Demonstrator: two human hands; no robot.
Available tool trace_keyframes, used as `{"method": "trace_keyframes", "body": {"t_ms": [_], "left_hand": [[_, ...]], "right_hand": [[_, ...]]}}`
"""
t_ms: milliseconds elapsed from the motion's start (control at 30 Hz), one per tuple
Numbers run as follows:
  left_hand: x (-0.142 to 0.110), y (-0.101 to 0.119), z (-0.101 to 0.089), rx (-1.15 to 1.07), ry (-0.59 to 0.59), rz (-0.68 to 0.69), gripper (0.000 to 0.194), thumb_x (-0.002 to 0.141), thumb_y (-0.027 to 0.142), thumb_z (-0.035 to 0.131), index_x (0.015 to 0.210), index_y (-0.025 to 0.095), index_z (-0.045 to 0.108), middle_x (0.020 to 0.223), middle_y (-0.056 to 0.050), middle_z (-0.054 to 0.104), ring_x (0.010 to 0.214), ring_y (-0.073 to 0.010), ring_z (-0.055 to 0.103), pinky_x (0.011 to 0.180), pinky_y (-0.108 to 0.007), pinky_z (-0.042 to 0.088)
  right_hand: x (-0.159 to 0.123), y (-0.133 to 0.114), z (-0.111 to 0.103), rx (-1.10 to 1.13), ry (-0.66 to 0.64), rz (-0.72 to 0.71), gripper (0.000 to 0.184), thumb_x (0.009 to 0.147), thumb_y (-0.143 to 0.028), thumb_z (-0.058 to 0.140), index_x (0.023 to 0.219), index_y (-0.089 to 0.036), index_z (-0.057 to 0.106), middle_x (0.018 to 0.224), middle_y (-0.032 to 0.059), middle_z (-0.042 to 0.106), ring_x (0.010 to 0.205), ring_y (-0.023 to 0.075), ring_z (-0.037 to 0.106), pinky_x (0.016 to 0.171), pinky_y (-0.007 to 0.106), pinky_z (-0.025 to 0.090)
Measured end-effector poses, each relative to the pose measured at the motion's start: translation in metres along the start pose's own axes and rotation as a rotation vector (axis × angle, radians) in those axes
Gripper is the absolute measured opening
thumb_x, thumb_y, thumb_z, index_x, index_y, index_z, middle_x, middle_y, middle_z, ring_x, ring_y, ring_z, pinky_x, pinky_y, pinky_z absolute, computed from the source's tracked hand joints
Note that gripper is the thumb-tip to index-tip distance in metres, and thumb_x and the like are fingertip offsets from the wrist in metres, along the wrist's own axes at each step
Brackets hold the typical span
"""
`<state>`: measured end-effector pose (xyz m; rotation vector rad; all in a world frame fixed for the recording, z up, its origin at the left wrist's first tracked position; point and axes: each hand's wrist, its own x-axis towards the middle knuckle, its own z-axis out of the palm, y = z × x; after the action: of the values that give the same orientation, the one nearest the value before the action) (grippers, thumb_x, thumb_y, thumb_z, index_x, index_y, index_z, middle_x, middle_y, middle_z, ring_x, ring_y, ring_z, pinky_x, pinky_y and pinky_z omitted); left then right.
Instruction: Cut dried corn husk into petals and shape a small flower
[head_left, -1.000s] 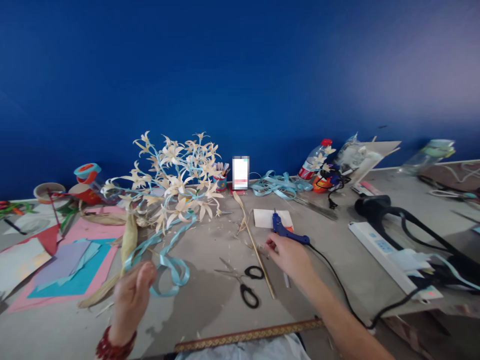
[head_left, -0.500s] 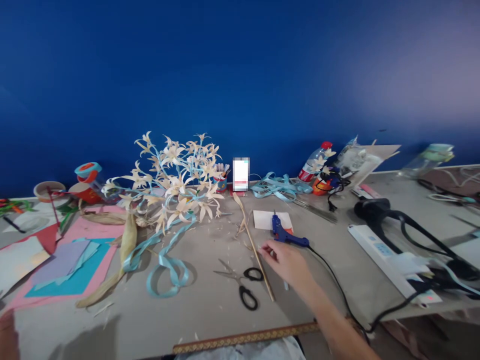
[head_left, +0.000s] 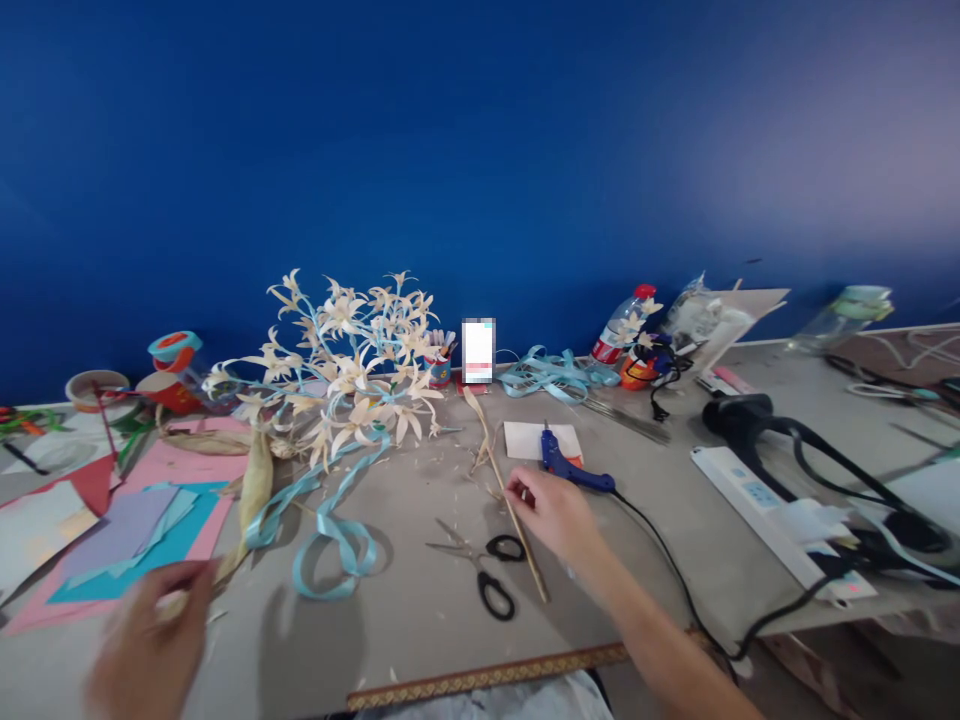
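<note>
My right hand (head_left: 553,512) lies palm down on the grey table (head_left: 420,640), its fingertips at a thin wooden stick (head_left: 525,545) that runs toward me. Black-handled scissors (head_left: 491,570) lie just left of the stick, and a blue glue gun (head_left: 570,468) with a black cord lies just behind the hand. My left hand (head_left: 146,650) is blurred at the lower left, fingers apart, with nothing seen in it. It reaches to the near end of a dried husk leaf (head_left: 255,480). A light blue ribbon loop (head_left: 334,545) lies between the hands.
A spray of pale husk flowers on blue stems (head_left: 345,360) stands behind. Coloured paper sheets (head_left: 127,520) lie at the left. At the right are a white power strip (head_left: 757,495), a black tool with cables (head_left: 739,412) and bottles (head_left: 619,325). A patterned trim (head_left: 487,675) marks the near edge.
My left hand dropped out of view, then came back low at the left beside the husk leaf. My right hand slid a little left, from beside the glue gun to the stick.
</note>
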<state>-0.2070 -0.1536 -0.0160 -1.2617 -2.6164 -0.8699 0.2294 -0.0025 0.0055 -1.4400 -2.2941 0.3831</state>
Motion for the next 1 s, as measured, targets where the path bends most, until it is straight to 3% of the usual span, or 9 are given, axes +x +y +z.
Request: {"method": "trace_keyframes", "body": {"t_ms": [133,267,333,400,500,600,667,833,1000], "left_hand": [[-0.016,0.085,0.026,-0.301,-0.277,0.433,0.026,0.090,0.045,0.049,0.080,0.026,0.065,0.074,0.001,0.071,0.072,-0.0215,0.066,0.067,-0.033,0.052],[-0.038,0.146,0.035,-0.421,-0.429,0.670,0.027,0.088,0.036,0.055,0.109,0.024,0.067,0.114,-0.010,0.069,0.107,-0.0292,0.063,0.092,-0.042,0.050],[-0.052,0.170,0.038,-0.495,-0.609,0.759,0.026,0.091,0.028,0.052,0.112,0.025,0.065,0.112,-0.010,0.070,0.107,-0.0287,0.063,0.092,-0.042,0.051],[-0.063,0.188,0.043,-0.605,-0.781,0.807,0.036,0.089,0.025,0.054,0.125,0.026,0.058,0.127,-0.012,0.063,0.117,-0.0296,0.059,0.098,-0.042,0.049],[-0.067,0.196,0.051,-0.763,-0.772,0.635,0.038,0.092,0.026,0.050,0.130,0.026,0.052,0.128,-0.012,0.063,0.114,-0.0280,0.061,0.095,-0.042,0.052],[-0.056,0.184,0.058,-0.684,-0.512,0.488,0.049,0.090,0.030,0.054,0.138,0.026,0.043,0.133,-0.014,0.057,0.119,-0.0303,0.057,0.087,-0.045,0.055],[-0.048,0.172,0.061,-0.579,-0.353,0.453,0.048,0.089,0.032,0.055,0.136,0.026,0.046,0.138,-0.014,0.052,0.124,-0.0325,0.052,0.082,-0.043,0.056],[-0.054,0.165,0.066,-0.561,-0.464,0.600,0.027,0.090,0.029,0.053,0.115,0.024,0.062,0.126,-0.013,0.061,0.116,-0.0277,0.059,0.091,-0.042,0.053],[-0.062,0.172,0.068,-0.577,-0.508,0.634,0.020,0.092,0.024,0.051,0.105,0.023,0.067,0.116,-0.011,0.066,0.108,-0.0248,0.063,0.094,-0.041,0.051]], "right_hand": [[0.002,-0.010,0.003,0.086,-0.013,-0.010,0.020,0.096,-0.030,0.046,0.087,-0.021,0.062,0.073,0.0021,0.071,0.066,0.0192,0.066,0.061,0.026,0.043],[0.002,-0.034,0.001,0.274,-0.049,-0.025,0.028,0.100,-0.035,0.040,0.101,-0.022,0.064,0.091,0.0039,0.073,0.082,0.0198,0.068,0.074,0.028,0.048],[0.000,-0.049,0.002,0.369,-0.091,-0.123,0.031,0.098,-0.039,0.046,0.122,-0.024,0.057,0.114,0.0058,0.069,0.099,0.0201,0.065,0.086,0.030,0.048],[-0.003,-0.060,0.006,0.429,-0.158,-0.259,0.042,0.097,-0.038,0.048,0.136,-0.025,0.046,0.130,0.0072,0.061,0.113,0.0204,0.060,0.094,0.031,0.046],[0.000,-0.059,0.011,0.390,-0.184,-0.285,0.037,0.100,-0.032,0.040,0.136,-0.024,0.046,0.130,0.0076,0.062,0.114,0.0202,0.060,0.094,0.031,0.047],[0.017,-0.035,0.008,0.094,-0.190,-0.220,0.026,0.100,-0.029,0.043,0.109,-0.024,0.066,0.103,0.0036,0.074,0.089,0.0189,0.069,0.078,0.027,0.050],[0.035,-0.015,0.003,-0.090,-0.135,-0.170,0.023,0.097,-0.025,0.047,0.106,-0.023,0.068,0.102,0.0054,0.073,0.090,0.0203,0.067,0.080,0.028,0.048],[0.082,0.013,0.008,-0.187,-0.127,-0.206,0.027,0.088,-0.008,0.050,0.105,-0.019,0.069,0.116,0.0116,0.065,0.104,0.0265,0.059,0.088,0.035,0.044],[0.106,0.012,0.020,-0.176,-0.161,-0.275,0.023,0.082,-0.003,0.053,0.078,-0.018,0.070,0.099,0.0110,0.069,0.097,0.0262,0.059,0.082,0.033,0.044]]}}
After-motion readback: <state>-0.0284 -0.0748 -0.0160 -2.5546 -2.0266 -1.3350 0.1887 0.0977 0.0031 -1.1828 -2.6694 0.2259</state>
